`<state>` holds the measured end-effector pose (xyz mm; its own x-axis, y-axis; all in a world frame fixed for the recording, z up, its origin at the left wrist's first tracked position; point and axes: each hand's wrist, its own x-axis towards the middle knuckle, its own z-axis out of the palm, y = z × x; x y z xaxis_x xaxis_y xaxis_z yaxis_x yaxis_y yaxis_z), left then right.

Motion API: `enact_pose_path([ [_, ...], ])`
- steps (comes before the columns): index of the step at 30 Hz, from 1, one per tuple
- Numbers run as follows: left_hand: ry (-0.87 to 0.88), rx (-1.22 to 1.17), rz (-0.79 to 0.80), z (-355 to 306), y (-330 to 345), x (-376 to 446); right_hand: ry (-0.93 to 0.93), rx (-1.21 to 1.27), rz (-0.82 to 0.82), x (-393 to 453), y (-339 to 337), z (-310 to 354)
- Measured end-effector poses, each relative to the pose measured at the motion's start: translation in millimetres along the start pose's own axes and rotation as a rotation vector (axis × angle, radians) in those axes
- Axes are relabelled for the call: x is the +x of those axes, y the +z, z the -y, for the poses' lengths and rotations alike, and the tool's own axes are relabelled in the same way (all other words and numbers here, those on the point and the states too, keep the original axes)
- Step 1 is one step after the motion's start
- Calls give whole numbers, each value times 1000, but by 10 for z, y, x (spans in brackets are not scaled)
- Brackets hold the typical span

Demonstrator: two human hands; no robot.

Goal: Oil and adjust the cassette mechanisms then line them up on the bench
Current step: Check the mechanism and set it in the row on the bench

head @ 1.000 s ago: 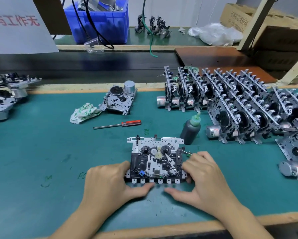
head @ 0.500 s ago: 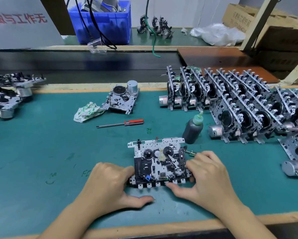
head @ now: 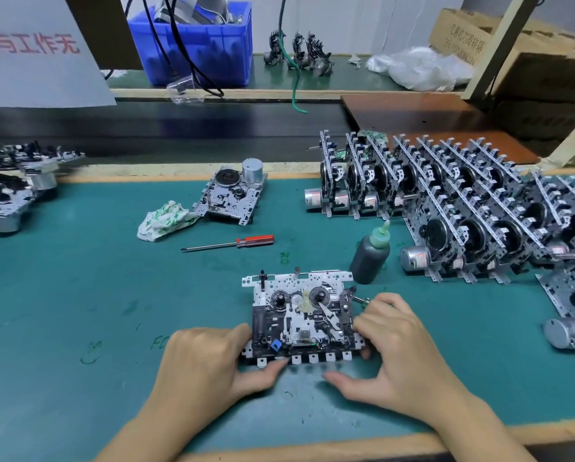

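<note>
Left hand [head: 209,361] and right hand [head: 399,348] grip the silver-and-black cassette mechanism [head: 301,323] near the bench's front edge (green-capped oil bottle [head: 370,258] just behind): best press keys gently, plate flat.

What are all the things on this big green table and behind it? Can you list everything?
cassette mechanism: one, silver and black, flat on the mat between the hands
oil bottle: one, dark with green nozzle, just behind it
screwdriver: one, red handle, lying mid-mat
rag: one, white and green, left of a second mechanism
second mechanism: one, silver, far mid-mat
lined-up mechanisms: many, standing in rows, right
pile of mechanisms: several, far left
blue bin: one, back shelf
cardboard box: top right
plastic bag: white, back shelf
left hand: grips the mechanism's left edge
right hand: grips its right edge
</note>
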<state>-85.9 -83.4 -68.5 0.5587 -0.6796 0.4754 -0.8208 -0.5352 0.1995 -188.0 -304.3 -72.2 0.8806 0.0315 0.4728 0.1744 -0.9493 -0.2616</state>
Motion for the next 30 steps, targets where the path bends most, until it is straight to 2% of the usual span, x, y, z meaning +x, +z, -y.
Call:
enact_pose_path([
  [5,1,-61,63,34,-15,30,-17,-40,-6,5,28,-18],
  [11,-166,-9,49,-63,53,17,-7,-10,10,-2,16,-2],
  [14,-136,-41,50,-22,32,35,-22,-21,8,11,12,13],
  [20,-129,-124,171,3,-25,36,2,-78,-47,19,10,33],
  [23,-71,-171,194,-9,-45,15,52,-130,-69,40,18,74],
  [30,-139,-153,166,-19,-87,6,4,-55,64,27,-52,27],
])
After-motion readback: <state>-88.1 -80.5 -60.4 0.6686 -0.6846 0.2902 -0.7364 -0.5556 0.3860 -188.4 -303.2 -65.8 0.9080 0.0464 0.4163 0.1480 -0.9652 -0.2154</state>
